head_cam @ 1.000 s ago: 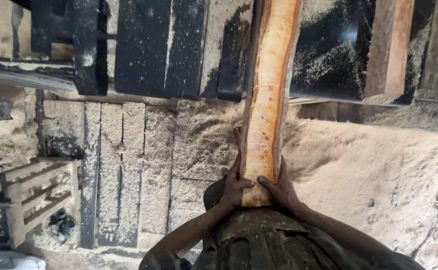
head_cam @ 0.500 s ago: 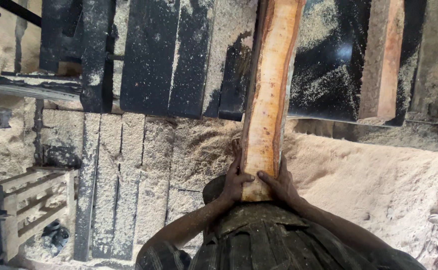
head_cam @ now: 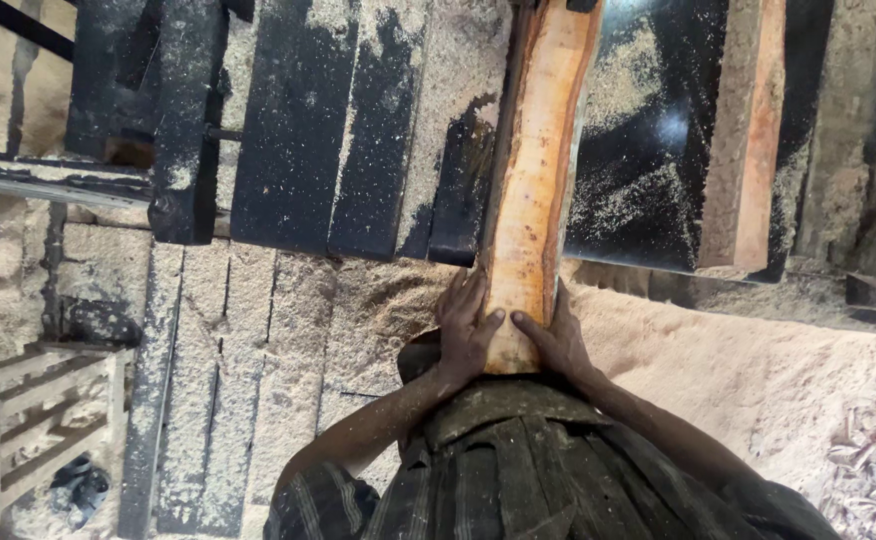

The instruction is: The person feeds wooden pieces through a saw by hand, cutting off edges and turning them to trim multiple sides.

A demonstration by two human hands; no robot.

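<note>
Sawdust-strewn black saw table [head_cam: 648,150]; orange slab [head_cam: 536,170] running toward twelve o'clock, left hand [head_cam: 466,330] and right hand [head_cam: 556,340] clasping its near end, steadying.

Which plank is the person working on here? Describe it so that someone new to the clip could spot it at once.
Start at the dark, sawdust-strewn saw table across the top. The long orange-tan plank runs from it down to the person's waist, its near end clasped by the left hand and right hand. The shorter reddish board to its right lies untouched.
</note>
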